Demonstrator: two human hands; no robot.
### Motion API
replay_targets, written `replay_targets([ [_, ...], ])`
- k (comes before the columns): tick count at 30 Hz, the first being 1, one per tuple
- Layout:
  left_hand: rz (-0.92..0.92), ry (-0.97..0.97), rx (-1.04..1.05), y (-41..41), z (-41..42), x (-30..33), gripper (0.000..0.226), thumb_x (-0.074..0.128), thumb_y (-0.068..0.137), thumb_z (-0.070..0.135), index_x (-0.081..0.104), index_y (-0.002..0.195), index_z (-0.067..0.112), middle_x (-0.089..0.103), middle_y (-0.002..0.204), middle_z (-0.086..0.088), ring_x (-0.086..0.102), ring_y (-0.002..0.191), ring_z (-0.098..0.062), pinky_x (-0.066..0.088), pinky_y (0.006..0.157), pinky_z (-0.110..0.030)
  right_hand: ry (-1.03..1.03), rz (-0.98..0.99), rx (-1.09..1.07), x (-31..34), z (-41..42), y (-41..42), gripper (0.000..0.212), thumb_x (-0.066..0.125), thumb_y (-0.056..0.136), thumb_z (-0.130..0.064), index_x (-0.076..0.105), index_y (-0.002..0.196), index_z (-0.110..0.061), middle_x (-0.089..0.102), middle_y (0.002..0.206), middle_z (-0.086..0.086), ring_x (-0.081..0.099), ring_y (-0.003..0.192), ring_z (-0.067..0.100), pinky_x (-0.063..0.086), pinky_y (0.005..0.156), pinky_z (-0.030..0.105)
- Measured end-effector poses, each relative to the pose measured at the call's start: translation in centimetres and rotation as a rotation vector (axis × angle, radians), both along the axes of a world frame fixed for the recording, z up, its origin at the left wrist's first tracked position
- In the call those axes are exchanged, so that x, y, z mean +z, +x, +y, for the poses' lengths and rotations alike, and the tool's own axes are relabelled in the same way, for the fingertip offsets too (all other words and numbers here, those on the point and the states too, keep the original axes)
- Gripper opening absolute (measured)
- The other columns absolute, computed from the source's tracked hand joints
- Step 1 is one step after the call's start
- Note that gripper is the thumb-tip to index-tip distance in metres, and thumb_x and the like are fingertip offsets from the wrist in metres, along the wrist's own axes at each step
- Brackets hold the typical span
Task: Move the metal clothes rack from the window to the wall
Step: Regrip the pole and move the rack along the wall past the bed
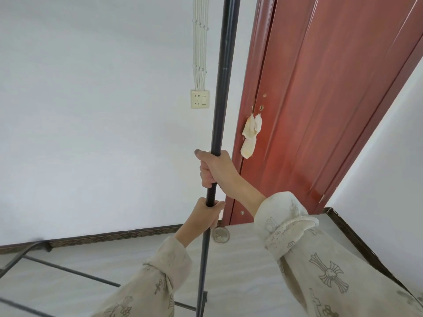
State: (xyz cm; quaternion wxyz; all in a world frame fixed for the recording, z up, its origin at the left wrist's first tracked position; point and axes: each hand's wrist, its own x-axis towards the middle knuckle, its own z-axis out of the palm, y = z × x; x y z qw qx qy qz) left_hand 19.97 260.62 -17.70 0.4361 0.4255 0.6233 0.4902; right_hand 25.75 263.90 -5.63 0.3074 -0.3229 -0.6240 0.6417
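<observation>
The metal clothes rack (221, 88) shows as a dark upright pole running from the top of the view down to the floor, with thin dark base bars spreading left along the floor. My right hand (215, 168) is closed around the pole at mid height. My left hand (207, 213) grips the same pole just below it. Both arms wear cream patterned sleeves. The rack stands close to a white wall (91, 133); its top is out of view.
A reddish-brown wooden door (320, 110) is right of the pole, with paper scraps stuck near its edge. A wall socket (200, 99) with white cables above sits left of the pole. A round floor drain (220, 235) lies by the door. Dark skirting lines the pale floor.
</observation>
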Motion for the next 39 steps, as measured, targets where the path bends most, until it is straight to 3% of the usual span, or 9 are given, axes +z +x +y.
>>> replay_targets([
  [11,-0.063,0.019,0.244,-0.5,12.6,-0.3,0.051,0.049,0.086,0.005,0.027,0.042,0.018,0.030,0.031,0.004,0.024,0.031,-0.014,0.024,0.039,-0.023,-0.001,-0.016,0.211,0.1,13.3,-1.1,0.050,0.050,0.090,-0.013,0.024,0.047,-0.020,0.024,0.032,-0.010,0.020,0.031,0.012,0.021,0.042,0.023],
  [22,-0.077,0.031,0.509,-1.9,21.5,-0.1,0.050,0.048,0.086,0.003,0.026,0.044,0.017,0.028,0.032,0.006,0.024,0.030,-0.012,0.022,0.039,-0.023,0.006,-0.013,0.426,0.3,23.3,-3.6,0.048,0.050,0.089,-0.015,0.025,0.049,-0.019,0.024,0.033,-0.008,0.021,0.031,0.013,0.022,0.044,0.025],
  [39,-0.081,0.073,0.695,-8.2,36.4,-0.7,0.050,0.047,0.084,0.002,0.022,0.044,0.020,0.022,0.036,0.006,0.018,0.034,-0.014,0.018,0.040,-0.023,0.033,-0.010,0.606,-0.1,38.6,-10.8,0.045,0.048,0.088,-0.013,0.022,0.051,-0.020,0.021,0.033,-0.009,0.018,0.032,0.014,0.020,0.044,0.025],
])
